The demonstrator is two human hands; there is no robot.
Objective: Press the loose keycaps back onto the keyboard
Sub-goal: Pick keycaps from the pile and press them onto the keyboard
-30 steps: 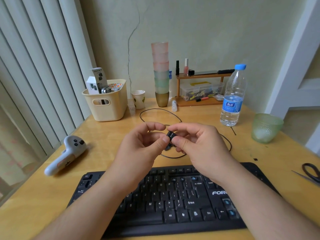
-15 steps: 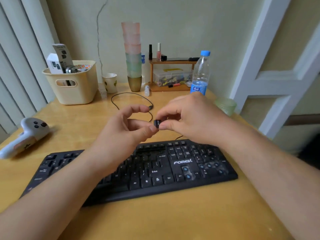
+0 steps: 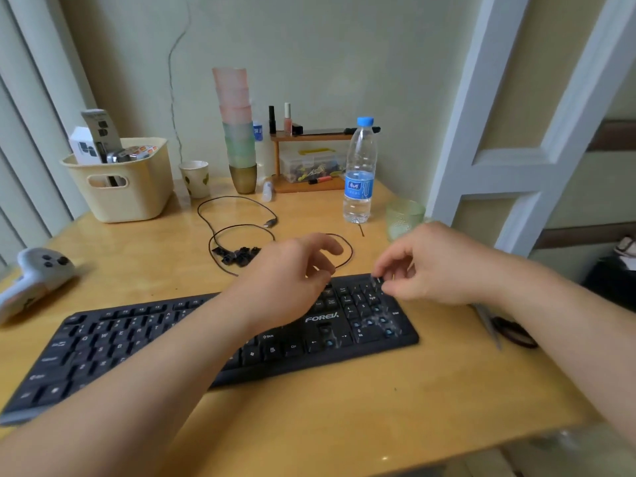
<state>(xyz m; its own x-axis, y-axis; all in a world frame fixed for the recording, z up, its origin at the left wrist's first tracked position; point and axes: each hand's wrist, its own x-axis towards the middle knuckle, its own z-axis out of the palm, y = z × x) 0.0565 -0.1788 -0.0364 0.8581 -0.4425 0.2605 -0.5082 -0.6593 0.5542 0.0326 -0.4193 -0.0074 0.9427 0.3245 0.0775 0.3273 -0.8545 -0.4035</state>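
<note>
Nearest the viewer, two bare forearms reach in from the bottom edge over a pale wooden surface (image 3: 344, 425). A black keyboard (image 3: 144, 342) lies across it, angled away to the right.

The left hand (image 3: 292, 280) hovers above the keyboard's middle right, fingers loosely curled and grasping nothing that can be seen. The right hand (image 3: 437, 266) sits over the far right corner of the number pad, its fingertips (image 3: 380, 273) pinched together just at the top row of keys. It looks to be seating a keycap there, but the cap itself is too small and hidden to confirm.

To do this step well, the cap should likely sit square over its post, then take a straight downward press until it is level with its neighbours. Pressing at a tilt could jam it.

At least four open sockets (image 3: 388, 333) with blue centres show on the number pad and arrow area, so work remains.

Just beyond the keyboard lies one heap of loose keycaps (image 3: 237, 254), black and too jumbled to count, inside a loop of one thin black cable (image 3: 237, 211).

To the left rests one white controller (image 3: 38, 277). At the right edge lies one pair of scissors (image 3: 509, 333).

Farther back stand one cream basket (image 3: 127, 191), one paper cup (image 3: 196, 177), one stack of tinted cups (image 3: 237, 129), one water bottle (image 3: 359, 173), one green glass (image 3: 402, 218) and one small wooden shelf (image 3: 309, 137).
</note>
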